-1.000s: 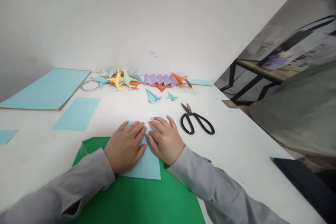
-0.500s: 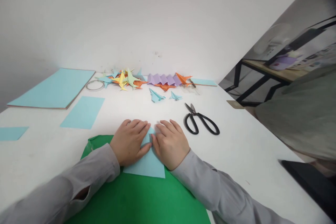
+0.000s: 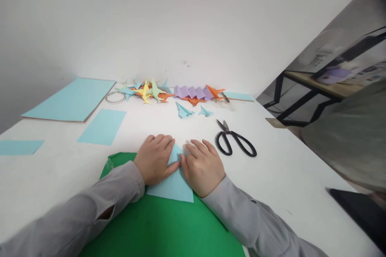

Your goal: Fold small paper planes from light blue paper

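Observation:
A light blue paper sheet [image 3: 173, 182] lies partly on a green sheet [image 3: 163, 229] and partly on the white table [image 3: 271, 180]. My left hand [image 3: 155, 160] lies flat on the paper's left half, fingers together and pointing up-right. My right hand [image 3: 202, 166] presses its right half, fingers pointing up-left. The fingertips of both hands meet at the paper's folded top point. Much of the paper's upper part is hidden under my hands.
Black scissors [image 3: 235, 143] lie right of my right hand. Folded paper planes in several colours [image 3: 169, 92] and a purple pleated strip [image 3: 191, 91] line the wall. A tape ring [image 3: 115, 96], a blue paper stack [image 3: 72, 99] and loose blue sheets [image 3: 102, 127] lie left.
The view has shifted, so everything sits further right in the picture. My hands have stayed on the blue paper, their fingers drawn closer to its top point.

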A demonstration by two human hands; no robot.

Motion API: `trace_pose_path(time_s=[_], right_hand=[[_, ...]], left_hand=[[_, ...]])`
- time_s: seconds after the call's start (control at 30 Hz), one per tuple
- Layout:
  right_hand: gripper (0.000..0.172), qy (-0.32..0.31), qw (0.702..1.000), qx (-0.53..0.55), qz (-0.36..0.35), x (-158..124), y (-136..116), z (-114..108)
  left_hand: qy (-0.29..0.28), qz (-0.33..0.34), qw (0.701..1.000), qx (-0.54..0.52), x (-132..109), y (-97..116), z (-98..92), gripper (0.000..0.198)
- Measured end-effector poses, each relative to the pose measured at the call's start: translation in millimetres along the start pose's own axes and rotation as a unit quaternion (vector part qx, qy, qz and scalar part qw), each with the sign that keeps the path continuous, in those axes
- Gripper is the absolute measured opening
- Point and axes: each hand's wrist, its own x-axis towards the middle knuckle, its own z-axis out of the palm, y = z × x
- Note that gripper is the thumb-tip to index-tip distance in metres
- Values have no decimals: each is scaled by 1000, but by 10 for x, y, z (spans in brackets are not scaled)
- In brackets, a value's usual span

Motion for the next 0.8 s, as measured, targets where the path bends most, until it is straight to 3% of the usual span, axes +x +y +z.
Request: trace_pose_path(time_s=[0.17,0.27,0.43,0.7,0.8], right_hand=[[26,1,1000,4,1,-1,-5,-10],[20,3,1000,27,11,7,2,-11],[26,-75,994,77,9,12,34,51],[30,-143,983,119,-2,4,40,96],[31,-156,980,122,3,9,42,87]], left_hand=[[24,-37,999,15,-20,-18,49,52],[44,-96,994,23,-22,-36,71,48],[83,-182,979,25,-17,-89,113,37],[110,-201,970,-84,-17,-155,137,25],[120,-160,971,-135,-26,-157,119,17]])
